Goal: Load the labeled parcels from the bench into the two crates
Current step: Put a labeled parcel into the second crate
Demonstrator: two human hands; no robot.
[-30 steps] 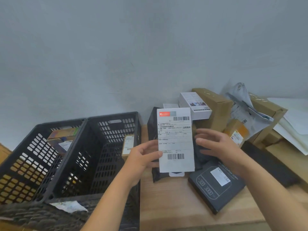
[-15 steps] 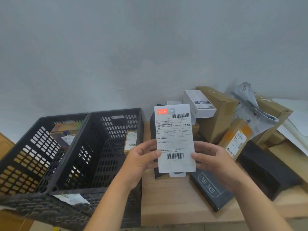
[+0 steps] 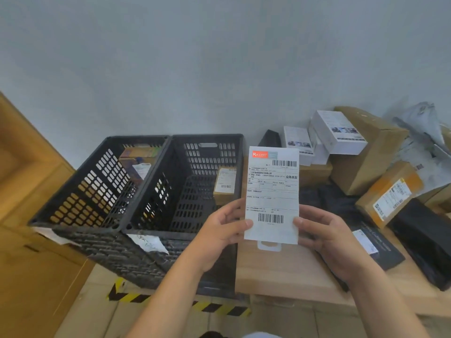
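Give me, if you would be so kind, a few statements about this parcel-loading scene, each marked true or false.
1. The left hand and the right hand both grip the labeled parcel, its barcodes facing the camera. True.
2. The right crate holds nothing. False: a small brown box with a label leans inside it.
3. The left crate holds a colourful box. True.
4. The white boxes sit inside the left crate. False: they are stacked on the bench, near the wall.
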